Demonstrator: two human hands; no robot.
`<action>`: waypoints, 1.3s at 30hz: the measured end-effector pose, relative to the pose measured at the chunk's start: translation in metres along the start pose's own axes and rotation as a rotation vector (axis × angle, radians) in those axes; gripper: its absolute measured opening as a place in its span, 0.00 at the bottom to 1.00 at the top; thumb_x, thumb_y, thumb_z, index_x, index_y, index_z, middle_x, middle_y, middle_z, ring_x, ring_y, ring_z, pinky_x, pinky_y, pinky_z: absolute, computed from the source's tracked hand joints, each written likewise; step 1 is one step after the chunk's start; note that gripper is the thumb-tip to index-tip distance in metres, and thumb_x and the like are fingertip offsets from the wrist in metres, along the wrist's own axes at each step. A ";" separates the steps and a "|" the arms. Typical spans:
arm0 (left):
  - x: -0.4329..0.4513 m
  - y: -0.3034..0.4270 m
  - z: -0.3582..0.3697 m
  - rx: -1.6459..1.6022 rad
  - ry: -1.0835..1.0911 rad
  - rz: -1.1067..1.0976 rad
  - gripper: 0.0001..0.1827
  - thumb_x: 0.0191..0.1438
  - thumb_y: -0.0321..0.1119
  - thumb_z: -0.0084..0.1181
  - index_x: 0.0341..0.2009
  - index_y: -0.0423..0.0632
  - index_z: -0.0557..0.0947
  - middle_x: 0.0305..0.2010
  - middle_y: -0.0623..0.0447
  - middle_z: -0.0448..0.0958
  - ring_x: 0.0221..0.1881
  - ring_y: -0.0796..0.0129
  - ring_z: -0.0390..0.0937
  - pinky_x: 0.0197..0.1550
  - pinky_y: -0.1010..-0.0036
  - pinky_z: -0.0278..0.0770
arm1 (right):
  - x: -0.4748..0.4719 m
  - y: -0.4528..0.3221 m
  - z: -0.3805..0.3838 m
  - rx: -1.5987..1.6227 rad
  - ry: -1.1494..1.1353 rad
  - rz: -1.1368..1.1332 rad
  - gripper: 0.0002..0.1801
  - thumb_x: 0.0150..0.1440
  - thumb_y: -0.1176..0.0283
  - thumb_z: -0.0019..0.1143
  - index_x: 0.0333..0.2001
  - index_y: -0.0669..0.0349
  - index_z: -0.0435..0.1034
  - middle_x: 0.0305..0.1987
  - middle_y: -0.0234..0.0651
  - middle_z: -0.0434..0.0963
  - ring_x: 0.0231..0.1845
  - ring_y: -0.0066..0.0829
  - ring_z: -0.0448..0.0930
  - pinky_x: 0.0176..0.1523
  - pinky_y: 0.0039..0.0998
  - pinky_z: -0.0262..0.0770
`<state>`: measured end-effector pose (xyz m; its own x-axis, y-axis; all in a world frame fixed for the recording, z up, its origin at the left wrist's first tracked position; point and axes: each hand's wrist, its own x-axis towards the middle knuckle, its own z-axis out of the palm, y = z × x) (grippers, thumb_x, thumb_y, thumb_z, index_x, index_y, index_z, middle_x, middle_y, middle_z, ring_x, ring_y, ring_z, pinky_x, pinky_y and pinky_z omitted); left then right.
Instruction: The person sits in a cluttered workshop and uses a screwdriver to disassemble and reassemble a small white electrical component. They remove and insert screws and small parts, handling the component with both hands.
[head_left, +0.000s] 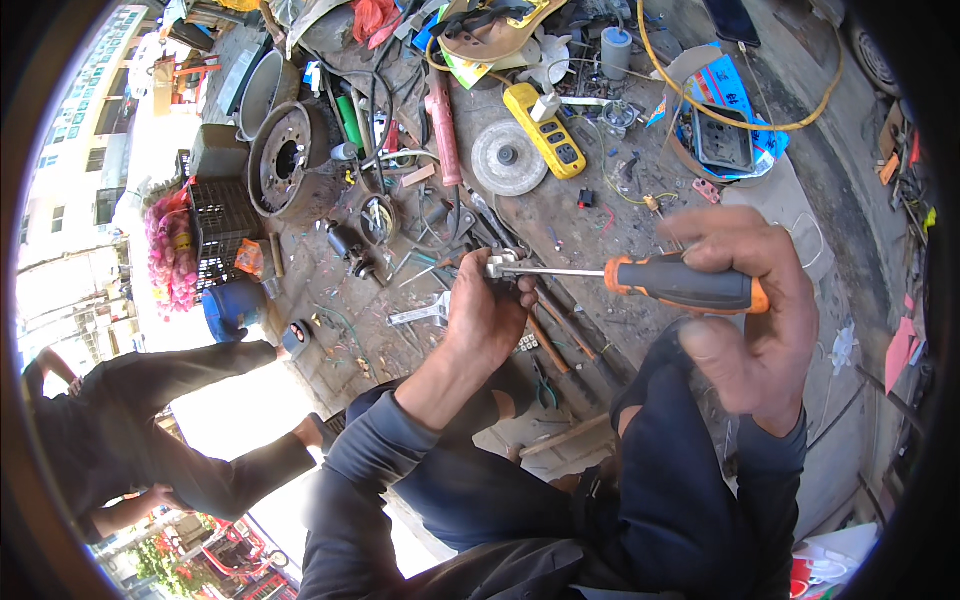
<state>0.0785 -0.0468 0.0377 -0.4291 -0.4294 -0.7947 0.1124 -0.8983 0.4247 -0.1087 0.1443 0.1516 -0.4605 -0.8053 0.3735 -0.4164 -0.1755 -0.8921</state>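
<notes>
Near the middle, my left hand (487, 307) is closed around a small metal and dark part (504, 267), whose exact kind I cannot tell. A screwdriver (682, 283) with an orange and black handle lies level across the view, its shaft tip at that part. My right hand (757, 300) is slightly blurred around the handle's far end; the fingers are behind and above it and the thumb is apart below. Beneath my left hand an adjustable wrench (421, 311) and several thin tools lie on the ground.
A yellow power strip (545, 131), a grinding disc (510, 157), a pink power tool (444, 127) and a wheel rim (289, 159) lie beyond my hands. Pliers (545, 384) rest near my feet. Another person (150, 420) in dark clothes is at the left.
</notes>
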 end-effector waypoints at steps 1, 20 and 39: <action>0.000 -0.001 0.001 -0.007 -0.034 0.015 0.13 0.69 0.40 0.37 0.40 0.47 0.72 0.33 0.50 0.75 0.29 0.62 0.70 0.32 0.68 0.68 | 0.000 -0.002 0.002 0.014 0.041 -0.039 0.11 0.57 0.78 0.57 0.44 0.68 0.70 0.48 0.51 0.79 0.44 0.36 0.82 0.49 0.31 0.77; 0.000 0.004 0.001 0.020 -0.102 -0.075 0.17 0.67 0.43 0.40 0.40 0.43 0.75 0.37 0.49 0.75 0.34 0.63 0.68 0.36 0.71 0.67 | 0.002 -0.002 -0.007 -0.044 0.086 0.129 0.13 0.58 0.72 0.57 0.45 0.67 0.70 0.50 0.49 0.78 0.44 0.30 0.81 0.53 0.30 0.75; 0.000 0.004 -0.001 0.019 -0.119 -0.057 0.16 0.67 0.43 0.41 0.39 0.43 0.75 0.37 0.49 0.75 0.34 0.62 0.69 0.35 0.70 0.68 | 0.007 -0.004 -0.009 -0.131 0.126 0.046 0.11 0.60 0.74 0.53 0.45 0.69 0.72 0.46 0.44 0.79 0.43 0.26 0.79 0.49 0.26 0.74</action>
<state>0.0798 -0.0508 0.0387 -0.5374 -0.3628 -0.7613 0.0679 -0.9184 0.3897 -0.1171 0.1443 0.1598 -0.5724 -0.7319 0.3697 -0.4878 -0.0585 -0.8710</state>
